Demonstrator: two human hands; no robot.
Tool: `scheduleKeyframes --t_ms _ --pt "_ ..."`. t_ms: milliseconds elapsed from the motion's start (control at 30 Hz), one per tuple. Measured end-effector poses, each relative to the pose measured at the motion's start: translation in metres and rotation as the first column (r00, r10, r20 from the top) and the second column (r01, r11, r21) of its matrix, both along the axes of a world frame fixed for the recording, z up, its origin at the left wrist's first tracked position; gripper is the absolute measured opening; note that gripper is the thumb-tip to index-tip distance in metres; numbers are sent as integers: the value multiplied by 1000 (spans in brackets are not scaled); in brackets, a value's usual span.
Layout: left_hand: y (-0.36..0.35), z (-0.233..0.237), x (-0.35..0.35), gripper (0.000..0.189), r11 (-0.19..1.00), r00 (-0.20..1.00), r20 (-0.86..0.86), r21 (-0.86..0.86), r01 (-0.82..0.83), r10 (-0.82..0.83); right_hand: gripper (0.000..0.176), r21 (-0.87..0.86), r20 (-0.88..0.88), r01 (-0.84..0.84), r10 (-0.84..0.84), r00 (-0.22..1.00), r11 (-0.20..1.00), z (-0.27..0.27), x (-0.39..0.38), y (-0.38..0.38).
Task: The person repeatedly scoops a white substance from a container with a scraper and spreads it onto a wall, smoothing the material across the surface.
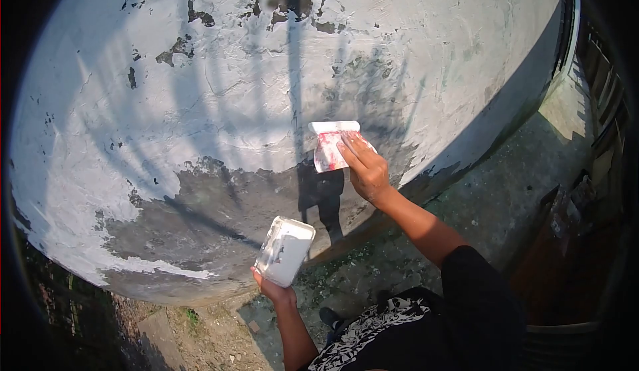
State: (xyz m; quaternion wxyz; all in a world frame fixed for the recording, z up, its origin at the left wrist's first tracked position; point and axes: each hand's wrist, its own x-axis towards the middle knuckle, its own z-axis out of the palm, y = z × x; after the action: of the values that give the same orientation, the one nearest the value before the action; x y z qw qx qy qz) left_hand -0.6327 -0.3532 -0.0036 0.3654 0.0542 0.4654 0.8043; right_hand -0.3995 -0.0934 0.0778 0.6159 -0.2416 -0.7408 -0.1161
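My right hand [368, 170] grips a flat putty spreader [329, 152], its red-and-white face smeared with white and its pale edge up against the wall [219, 84]. Below and to the left, my left hand [273, 290] holds a shallow rectangular tray [287, 252] by its lower end. White paste coats the inside of the tray. Rough white coating covers the upper wall, with dark patches showing through. A bare grey band [200, 204] runs along the lower wall, under the spreader and behind the tray.
A greenish concrete walkway [479, 178] follows the foot of the wall. Bare soil [206, 334] with small stones lies at the lower left. Dark planks and clutter [599, 164] line the right side. Shadows of bars and of a person fall across the wall.
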Motion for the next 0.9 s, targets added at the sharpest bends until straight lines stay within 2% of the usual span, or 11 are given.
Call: scheduleKeyframes --t_ms 133,200,267,367,433,533,600,700,733,833,900 --pt "2 7 3 68 999 999 3 -6 -38 38 49 -43 -174 226 -230 957 973 74 -9 17" --pt "3 8 2 67 999 999 11 5 -48 48 51 -257 0 231 -239 971 938 60 -35 20" --pt "3 6 -2 67 996 999 11 75 -43 42 50 -14 97 227 -225 970 974 8 -62 14" --pt "4 6 -8 68 992 999 4 124 -34 34 37 45 247 165 -171 954 985 -49 -62 -15" --pt "4 5 -11 68 989 1000 -21 145 -18 22 41 -214 312 -84 150 938 973 -54 -45 -23" --pt "4 7 -11 69 989 999 -41 151 -5 11 43 -205 132 -16 43 990 979 -16 -20 -15" --pt "6 6 -10 69 991 999 -31 133 -6 10 43 -85 -57 59 -64 996 995 36 -6 -4" --pt "8 -1 -11 69 992 999 -43 129 7 -2 44 125 -164 120 -99 982 985 88 -4 22" --pt "8 -2 -13 69 991 999 -51 132 10 -4 44 119 -163 124 -104 981 985 80 -12 33" --pt "6 6 -11 69 992 999 -51 123 -5 11 42 133 149 105 -124 981 986 13 -38 65" --pt "10 13 -9 69 992 999 -40 124 -32 37 43 123 165 75 -94 982 990 -13 -42 45"
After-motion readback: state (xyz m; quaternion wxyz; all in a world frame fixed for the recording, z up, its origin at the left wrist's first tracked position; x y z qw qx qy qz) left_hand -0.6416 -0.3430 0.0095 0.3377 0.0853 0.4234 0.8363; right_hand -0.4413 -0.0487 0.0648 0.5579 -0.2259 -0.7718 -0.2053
